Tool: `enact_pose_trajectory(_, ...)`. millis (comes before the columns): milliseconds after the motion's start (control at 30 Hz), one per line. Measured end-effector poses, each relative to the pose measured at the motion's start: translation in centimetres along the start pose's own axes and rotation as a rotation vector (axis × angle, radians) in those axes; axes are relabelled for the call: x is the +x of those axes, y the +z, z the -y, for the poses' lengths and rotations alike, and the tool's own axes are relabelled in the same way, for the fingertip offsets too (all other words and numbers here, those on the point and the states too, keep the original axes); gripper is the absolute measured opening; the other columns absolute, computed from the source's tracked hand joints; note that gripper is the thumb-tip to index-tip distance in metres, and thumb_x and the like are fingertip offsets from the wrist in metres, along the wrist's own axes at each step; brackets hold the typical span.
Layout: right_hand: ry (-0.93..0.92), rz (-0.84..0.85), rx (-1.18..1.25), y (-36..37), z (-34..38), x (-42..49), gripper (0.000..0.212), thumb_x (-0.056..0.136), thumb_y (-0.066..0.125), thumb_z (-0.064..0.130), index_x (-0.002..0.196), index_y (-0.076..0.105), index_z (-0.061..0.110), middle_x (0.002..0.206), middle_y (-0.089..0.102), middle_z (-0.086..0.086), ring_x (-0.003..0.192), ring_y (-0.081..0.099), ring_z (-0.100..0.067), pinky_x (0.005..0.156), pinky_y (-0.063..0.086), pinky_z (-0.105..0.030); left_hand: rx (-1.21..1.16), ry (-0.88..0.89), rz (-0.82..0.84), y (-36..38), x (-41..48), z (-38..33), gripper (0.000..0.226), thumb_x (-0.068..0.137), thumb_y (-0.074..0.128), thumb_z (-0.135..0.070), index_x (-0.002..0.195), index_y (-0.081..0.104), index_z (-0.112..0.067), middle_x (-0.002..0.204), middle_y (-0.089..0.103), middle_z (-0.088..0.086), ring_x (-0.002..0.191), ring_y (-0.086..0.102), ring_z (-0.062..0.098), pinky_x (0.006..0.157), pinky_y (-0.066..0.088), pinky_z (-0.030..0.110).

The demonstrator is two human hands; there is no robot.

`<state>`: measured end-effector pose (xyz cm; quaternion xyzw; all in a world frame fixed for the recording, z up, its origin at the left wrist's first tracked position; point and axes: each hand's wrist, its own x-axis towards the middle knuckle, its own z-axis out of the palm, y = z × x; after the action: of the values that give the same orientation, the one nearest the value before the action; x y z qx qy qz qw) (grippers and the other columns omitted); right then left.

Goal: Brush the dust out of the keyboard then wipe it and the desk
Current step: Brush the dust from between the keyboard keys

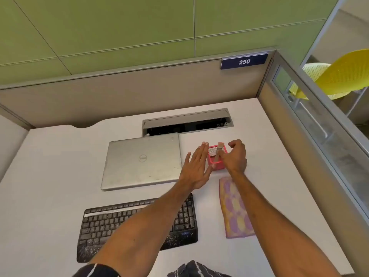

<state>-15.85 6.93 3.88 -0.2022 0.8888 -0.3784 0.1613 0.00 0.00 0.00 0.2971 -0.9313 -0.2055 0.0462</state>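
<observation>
Seemingly our right grip [236,156] pinches the small wooden-handled brush [219,148], likely light, by its handle; our left grip [196,168], fingers straight, flanks the pink mesh cup [216,167].

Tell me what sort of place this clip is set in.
Probably a numbered workstation booth in an office or study hall: low partition walls enclose the white desk, a plate reading 250 sits at their top edge, and a cable hatch is set into the desktop behind a closed laptop.
</observation>
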Motion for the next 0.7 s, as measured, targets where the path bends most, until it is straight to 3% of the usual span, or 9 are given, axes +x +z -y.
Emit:
enact_pose_trajectory(200,-0.098,0.024,-0.042,0.6,0.2,0.7,0.04,0.089,0.081,0.041,0.12,0.058,0.031,0.129,0.058,0.0,0.111,0.064,-0.024,0.091,0.06,-0.048,0.002,0.006,0.04,0.1,0.9,-0.3,0.079,0.111,0.014,-0.065,0.176,-0.011,-0.028,0.183,-0.017,-0.008,0.17,-0.009,0.015,0.136,-0.007,0.049)
enact_pose_trajectory(433,-0.184,-0.003,-0.012,0.6,0.0,0.9,0.029,0.089,0.078,0.048,0.105,0.064,0.028,0.123,0.058,0.003,0.106,0.064,-0.02,0.088,0.059,-0.042,-0.02,-0.008,0.052,1.1,1.3,0.1,0.076,0.112,0.014,-0.064,0.176,-0.007,-0.028,0.183,-0.016,-0.008,0.17,-0.008,0.016,0.137,-0.006,0.05)
enact_pose_trajectory(567,-0.195,0.093,-0.04,1.1,-0.7,1.4,0.03,0.084,0.085,0.044,0.101,0.072,0.023,0.134,0.054,0.0,0.123,0.056,-0.021,0.104,0.049,-0.045,-0.031,-0.017,0.044,1.4,1.3,0.5,0.073,0.116,0.021,-0.059,0.176,-0.008,-0.029,0.183,-0.015,-0.008,0.17,-0.007,0.015,0.137,-0.003,0.051)
enact_pose_trajectory(700,-0.16,0.129,-0.075,1.8,-1.1,1.3,0.038,0.083,0.086,0.042,0.111,0.076,0.019,0.149,0.049,0.0,0.133,0.05,-0.022,0.112,0.038,-0.046,-0.04,-0.016,0.06,1.2,1.4,0.3,0.075,0.114,0.017,-0.06,0.176,-0.009,-0.028,0.184,-0.013,-0.007,0.171,-0.004,0.017,0.138,-0.001,0.053)
